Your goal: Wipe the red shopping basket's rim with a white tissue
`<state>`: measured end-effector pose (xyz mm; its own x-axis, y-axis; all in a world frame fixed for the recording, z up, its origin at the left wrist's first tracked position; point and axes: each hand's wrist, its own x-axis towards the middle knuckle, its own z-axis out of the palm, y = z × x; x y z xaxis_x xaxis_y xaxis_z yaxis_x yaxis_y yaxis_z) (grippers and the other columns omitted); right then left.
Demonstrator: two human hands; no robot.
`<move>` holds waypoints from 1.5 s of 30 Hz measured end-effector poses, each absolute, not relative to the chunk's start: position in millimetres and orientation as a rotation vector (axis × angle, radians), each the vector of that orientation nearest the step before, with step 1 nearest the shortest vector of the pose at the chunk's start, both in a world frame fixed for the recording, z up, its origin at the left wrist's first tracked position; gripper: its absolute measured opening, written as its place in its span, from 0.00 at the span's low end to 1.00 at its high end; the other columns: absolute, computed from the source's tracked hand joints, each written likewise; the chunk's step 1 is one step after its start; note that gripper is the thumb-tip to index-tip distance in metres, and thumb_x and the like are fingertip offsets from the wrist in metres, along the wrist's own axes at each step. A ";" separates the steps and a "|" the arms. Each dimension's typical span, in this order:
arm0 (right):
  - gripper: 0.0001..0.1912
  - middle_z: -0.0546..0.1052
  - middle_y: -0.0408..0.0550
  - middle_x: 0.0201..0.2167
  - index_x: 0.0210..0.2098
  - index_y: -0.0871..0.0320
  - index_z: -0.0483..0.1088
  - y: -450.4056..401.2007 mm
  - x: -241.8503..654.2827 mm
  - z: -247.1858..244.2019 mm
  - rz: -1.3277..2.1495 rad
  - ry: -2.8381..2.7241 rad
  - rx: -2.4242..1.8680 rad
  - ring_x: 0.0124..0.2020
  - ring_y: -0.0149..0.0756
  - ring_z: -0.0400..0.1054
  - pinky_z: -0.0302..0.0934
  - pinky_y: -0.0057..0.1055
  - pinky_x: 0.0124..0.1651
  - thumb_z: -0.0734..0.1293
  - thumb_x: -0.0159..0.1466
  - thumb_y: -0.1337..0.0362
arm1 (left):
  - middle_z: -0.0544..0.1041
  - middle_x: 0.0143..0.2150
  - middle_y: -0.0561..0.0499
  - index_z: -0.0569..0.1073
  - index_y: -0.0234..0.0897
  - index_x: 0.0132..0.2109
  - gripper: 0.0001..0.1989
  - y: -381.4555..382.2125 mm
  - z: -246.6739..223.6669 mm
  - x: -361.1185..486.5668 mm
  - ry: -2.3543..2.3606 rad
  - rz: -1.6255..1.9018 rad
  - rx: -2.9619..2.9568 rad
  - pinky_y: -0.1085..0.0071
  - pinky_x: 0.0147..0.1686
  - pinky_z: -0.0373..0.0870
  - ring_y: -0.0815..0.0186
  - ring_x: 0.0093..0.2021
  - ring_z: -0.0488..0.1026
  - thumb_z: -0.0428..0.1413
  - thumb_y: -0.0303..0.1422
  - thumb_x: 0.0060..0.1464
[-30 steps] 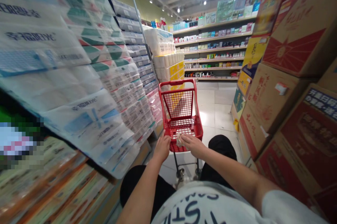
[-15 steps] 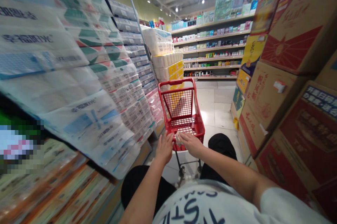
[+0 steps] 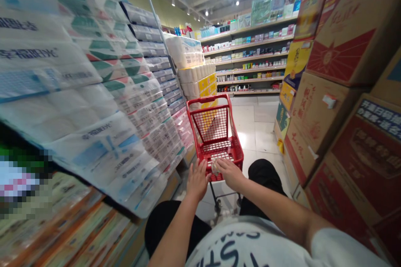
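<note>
A small red shopping cart (image 3: 237, 146) with a mesh basket stands upright in front of my knees. My right hand (image 3: 231, 174) has its fingers bent over a crumpled off-white cloth or tissue (image 3: 215, 167), pressing it against the cart's near edge. Just left of it, my left hand (image 3: 198, 180) rests at the near left corner of the cart, fingers stretched and a little apart, with nothing seen in it. The undersides of both hands are hidden.
Plastic-wrapped tissue packs (image 3: 112, 141) are stacked high on the left. Cardboard cartons (image 3: 319, 112) rise close on the right. Pale floor tiles (image 3: 265, 127) run ahead to shelves (image 3: 250, 68) of small bottles and boxes. A slanted metal pole (image 3: 156, 16) stands by the packs.
My right hand and the crumpled cloth have shifted slightly right along the cart's near edge. The left hand stays nearly in place, its fingers a bit more spread. The view has turned slightly.
</note>
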<state>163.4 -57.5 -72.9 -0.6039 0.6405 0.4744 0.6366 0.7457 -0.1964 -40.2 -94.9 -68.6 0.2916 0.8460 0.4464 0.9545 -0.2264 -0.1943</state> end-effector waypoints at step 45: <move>0.35 0.60 0.53 0.64 0.65 0.57 0.54 -28.1 178.4 -65.7 0.008 -2.522 -0.974 0.65 0.42 0.50 0.48 0.45 0.65 0.59 0.59 0.75 | 0.68 0.56 0.39 0.54 0.33 0.65 0.30 -77.1 -71.0 -31.9 -1.752 -0.418 -2.100 0.50 0.61 0.56 0.52 0.60 0.61 0.48 0.38 0.58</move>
